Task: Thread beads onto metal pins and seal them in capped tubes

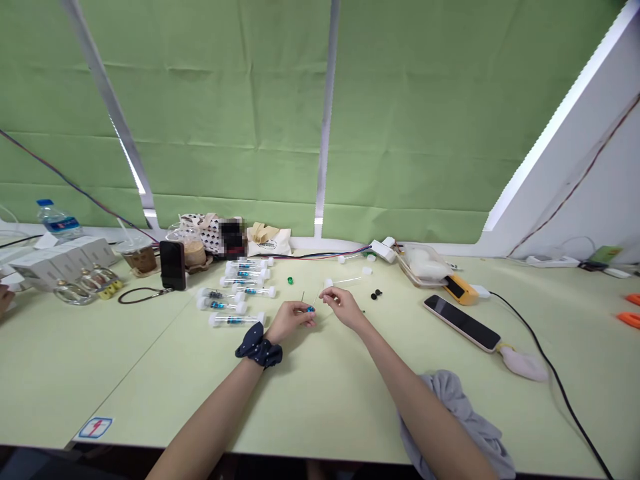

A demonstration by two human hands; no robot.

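Observation:
Above the middle of the table, my left hand (291,320) pinches a small blue piece (311,309) between its fingertips. A thin stick-like rod rises near those fingers. My right hand (344,309) is closed at the fingertips beside a second thin, pale rod (317,298) that slants up from the blue piece; its exact kind is too small to make out. Left of my hands lie several clear tubes with white end caps (237,320), with blue parts inside. Behind my hands are a small green ring (290,281) and another clear tube (349,280).
Small black pieces (375,295) lie right of my hands. Farther right are a phone (463,322), a black cable (537,347), a yellow device (460,289) and a plastic tray (424,265). At left stand another phone (173,265), drinks, glass bottles and boxes. Another person's hand (5,298) shows at the left edge.

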